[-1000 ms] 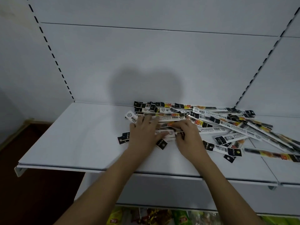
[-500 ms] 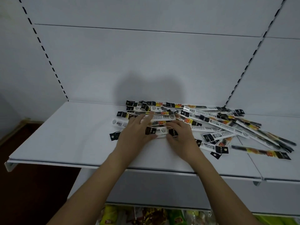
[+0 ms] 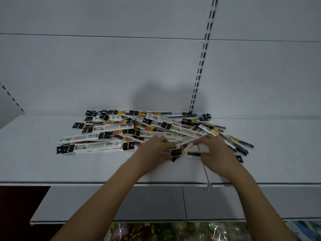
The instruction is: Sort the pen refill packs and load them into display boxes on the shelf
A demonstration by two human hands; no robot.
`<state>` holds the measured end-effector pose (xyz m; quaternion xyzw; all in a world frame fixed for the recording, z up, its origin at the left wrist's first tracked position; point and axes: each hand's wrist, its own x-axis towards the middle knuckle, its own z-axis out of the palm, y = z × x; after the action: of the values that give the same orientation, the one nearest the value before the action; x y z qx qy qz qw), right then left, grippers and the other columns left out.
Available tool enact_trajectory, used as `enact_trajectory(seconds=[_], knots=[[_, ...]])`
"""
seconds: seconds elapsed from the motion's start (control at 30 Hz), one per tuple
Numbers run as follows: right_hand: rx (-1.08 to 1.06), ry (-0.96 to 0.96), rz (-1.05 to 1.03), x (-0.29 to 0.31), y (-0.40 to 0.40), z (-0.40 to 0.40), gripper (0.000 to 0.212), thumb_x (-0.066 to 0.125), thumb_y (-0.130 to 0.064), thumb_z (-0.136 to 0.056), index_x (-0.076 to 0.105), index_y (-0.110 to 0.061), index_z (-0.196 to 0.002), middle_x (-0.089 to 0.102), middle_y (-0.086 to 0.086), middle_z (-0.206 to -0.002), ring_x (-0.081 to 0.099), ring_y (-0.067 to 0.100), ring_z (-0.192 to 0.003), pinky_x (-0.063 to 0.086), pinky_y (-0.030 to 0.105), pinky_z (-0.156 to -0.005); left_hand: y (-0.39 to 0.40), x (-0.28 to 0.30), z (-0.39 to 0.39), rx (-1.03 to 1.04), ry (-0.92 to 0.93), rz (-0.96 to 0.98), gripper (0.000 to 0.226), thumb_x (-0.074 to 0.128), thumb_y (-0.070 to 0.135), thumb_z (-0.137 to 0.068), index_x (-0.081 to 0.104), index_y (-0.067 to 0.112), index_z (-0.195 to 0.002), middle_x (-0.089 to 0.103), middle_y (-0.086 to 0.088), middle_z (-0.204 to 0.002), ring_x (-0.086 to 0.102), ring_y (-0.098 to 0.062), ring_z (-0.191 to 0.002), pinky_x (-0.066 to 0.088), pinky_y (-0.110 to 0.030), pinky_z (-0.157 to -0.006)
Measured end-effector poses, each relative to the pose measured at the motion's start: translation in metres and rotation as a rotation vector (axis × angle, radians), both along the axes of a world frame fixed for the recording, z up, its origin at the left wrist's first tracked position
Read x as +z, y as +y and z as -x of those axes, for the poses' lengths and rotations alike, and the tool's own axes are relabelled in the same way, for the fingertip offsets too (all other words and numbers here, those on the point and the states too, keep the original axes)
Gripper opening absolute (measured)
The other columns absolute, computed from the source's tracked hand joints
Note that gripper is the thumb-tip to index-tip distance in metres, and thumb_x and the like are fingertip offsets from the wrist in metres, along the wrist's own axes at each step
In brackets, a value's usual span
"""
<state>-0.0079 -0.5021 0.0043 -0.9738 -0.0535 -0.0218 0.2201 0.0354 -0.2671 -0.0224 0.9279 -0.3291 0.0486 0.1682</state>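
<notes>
Pen refill packs (image 3: 132,129) are spread in a loose pile on the white shelf (image 3: 43,164), across the middle of the frame. Packs at the pile's lower right edge are pinched by curled fingers of the left hand (image 3: 156,150) and right hand (image 3: 215,152).

pen refill packs (image 3: 139,129) lie scattered in a loose heap on white shelf (image 3: 52,167), against back panel (image 3: 104,70). left hand (image 3: 154,150) and right hand (image 3: 215,150) both rest on near edge of heap, fingers curled onto packs (exact grip unclear). packaged goods (image 3: 156,230) on lower shelf below.
</notes>
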Motion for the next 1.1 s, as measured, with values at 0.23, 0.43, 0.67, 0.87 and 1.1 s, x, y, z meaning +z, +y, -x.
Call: enact_trajectory(seconds=[0.23, 0.43, 0.67, 0.87, 1.1], knots=[[0.136, -0.173, -0.188, -0.028, -0.018, -0.014, 0.033, 0.054, 0.009, -0.088, 0.072, -0.010, -0.107, 0.063, 0.005, -0.110, 0.052, 0.024, -0.109, 0.043, 0.032, -0.091, -0.031, -0.008, -0.002, 0.161, -0.254, 0.115, 0.032, 0.068, -0.001, -0.080, 0.073, 0.015, -0.107, 0.066, -0.007, -0.106, 0.059, -0.032, -0.098, 0.051, -0.040, -0.069], [-0.205, -0.407, -0.110, -0.032, -0.043, -0.027, 0.040, 0.068, -0.022, -0.087, 0.062, -0.024, -0.127, 0.054, 0.003, -0.137, 0.044, 0.028, -0.126, 0.038, 0.048, -0.101, -0.030, -0.012, -0.002, 0.357, -0.104, -0.012, 0.050, 0.051, 0.057, -0.093, 0.050, 0.036, -0.139, 0.045, 0.005, -0.142, 0.036, -0.022, -0.133, 0.031, -0.046, -0.104], [-0.354, -0.187, 0.020, -0.040, -0.054, -0.039, 0.040, 0.052, -0.022, -0.096, 0.053, -0.027, -0.136, 0.057, 0.006, -0.130, 0.044, 0.028, -0.119, 0.031, 0.042, -0.098, -0.035, -0.021, -0.019, 0.281, -0.063, 0.274, 0.043, 0.057, -0.002, -0.089, 0.063, 0.018, -0.127, 0.059, -0.004, -0.122, 0.044, -0.028, -0.113, 0.039, -0.037, -0.098], [-0.299, -0.405, -0.048, -0.035, -0.037, -0.050, 0.049, 0.056, 0.003, -0.087, 0.063, -0.024, -0.127, 0.067, 0.006, -0.111, 0.054, 0.031, -0.103, 0.035, 0.042, -0.081, -0.011, -0.016, -0.014, 0.356, -0.239, 0.292, 0.053, 0.065, 0.018, -0.084, 0.053, 0.020, -0.135, 0.050, -0.004, -0.136, 0.042, -0.029, -0.129, 0.033, -0.052, -0.110], [-0.473, -0.736, -0.050, -0.024, -0.019, -0.056, 0.039, 0.063, 0.008, -0.079, 0.068, -0.016, -0.110, 0.066, 0.011, -0.090, 0.056, 0.035, -0.081, 0.029, 0.036, -0.071, 0.026, -0.014, -0.002, 0.689, -0.005, -0.081, 0.078, 0.039, 0.078, -0.084, 0.018, 0.044, -0.151, 0.013, 0.005, -0.163, -0.002, -0.029, -0.151, -0.005, -0.064, -0.113]])
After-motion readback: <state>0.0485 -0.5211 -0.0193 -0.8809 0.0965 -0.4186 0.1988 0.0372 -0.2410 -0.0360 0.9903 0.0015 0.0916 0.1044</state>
